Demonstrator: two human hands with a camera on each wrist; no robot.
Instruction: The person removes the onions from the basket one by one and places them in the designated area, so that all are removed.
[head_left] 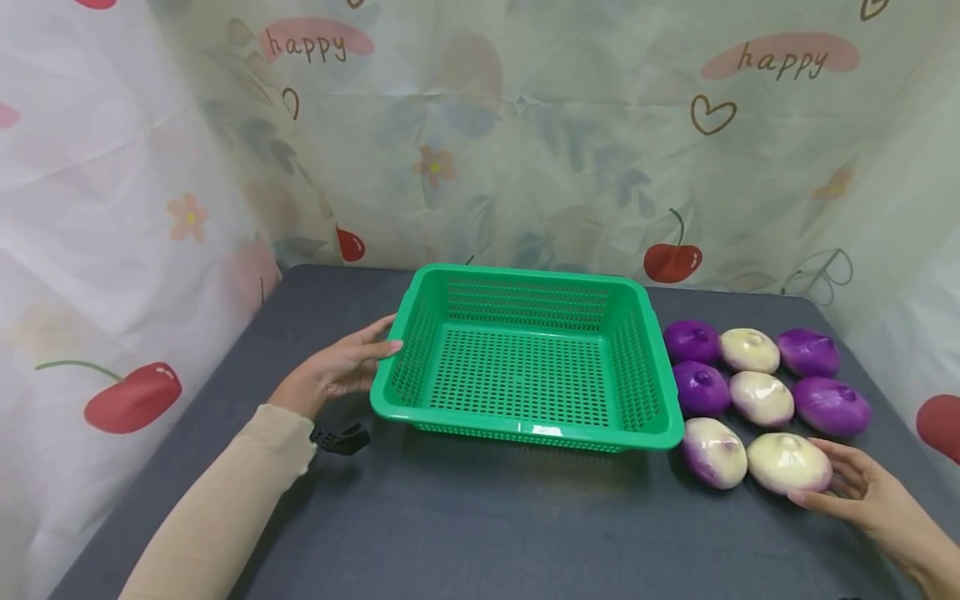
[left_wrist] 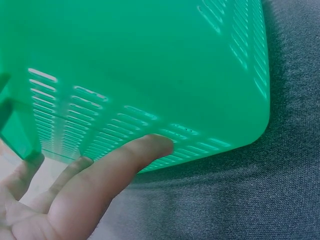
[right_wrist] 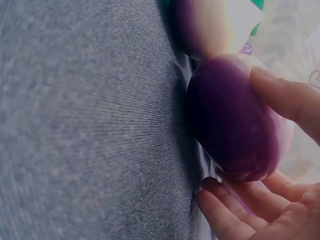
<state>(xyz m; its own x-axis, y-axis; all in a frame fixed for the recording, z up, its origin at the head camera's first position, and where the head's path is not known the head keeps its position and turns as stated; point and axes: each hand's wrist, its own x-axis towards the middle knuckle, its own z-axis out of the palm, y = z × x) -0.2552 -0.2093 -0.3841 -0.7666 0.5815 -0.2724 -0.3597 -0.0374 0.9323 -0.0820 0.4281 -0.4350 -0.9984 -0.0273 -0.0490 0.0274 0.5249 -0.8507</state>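
A green plastic basket (head_left: 525,421) with slotted walls stands in the middle of the table, its inside bare. At its left side is my left hand (head_left: 345,362), thumb tip at the rim; in the left wrist view, spread fingers (left_wrist: 107,172) reach along the outer wall. Low on the right, my right hand (head_left: 862,492) grips a purple-and-white turnip (head_left: 787,462) between thumb and fingers. The right wrist view shows this turnip's dark purple side (right_wrist: 235,120), close to the grey cloth. Another turnip (head_left: 714,452) lies just left of it.
Several more glossy turnips lie in rows right of the basket, some with a purple side (head_left: 831,406) up, others with a cream side (head_left: 761,397) up. A dark grey cloth (head_left: 480,517) covers the table. Behind hangs a patterned curtain (head_left: 525,167). A black strap (head_left: 341,437) sits below my left wrist.
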